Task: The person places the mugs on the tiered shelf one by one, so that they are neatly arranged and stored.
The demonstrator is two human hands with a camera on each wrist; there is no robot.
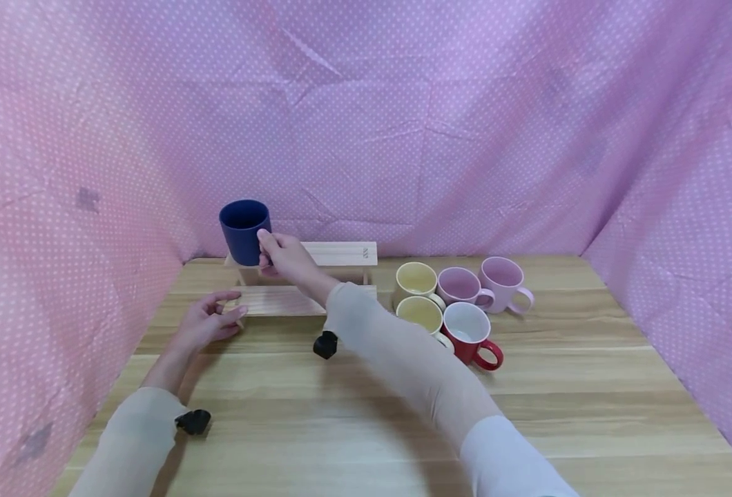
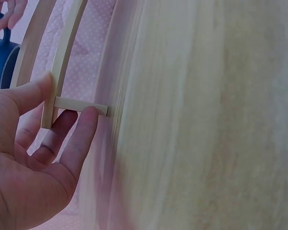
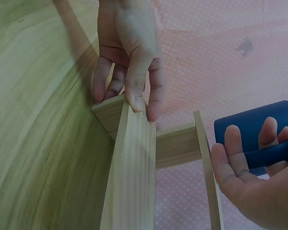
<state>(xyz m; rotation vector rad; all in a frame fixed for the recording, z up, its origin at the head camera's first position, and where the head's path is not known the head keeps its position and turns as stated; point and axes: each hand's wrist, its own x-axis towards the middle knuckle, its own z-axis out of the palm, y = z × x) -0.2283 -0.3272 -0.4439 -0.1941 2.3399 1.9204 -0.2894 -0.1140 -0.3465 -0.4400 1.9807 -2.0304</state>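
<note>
A dark blue mug is held upright over the left end of the upper step of a two-step wooden rack. My right hand grips it by the handle, and in the right wrist view the fingers pass through the handle of the mug. At the rack's left end, my left hand pinches the lower step. In the left wrist view its thumb lies on the end of the lower board, with fingers against the short support piece.
Right of the rack stand two yellow mugs, a mauve mug, a light pink mug and a red mug with a white inside. Pink dotted cloth hangs behind and beside the wooden table.
</note>
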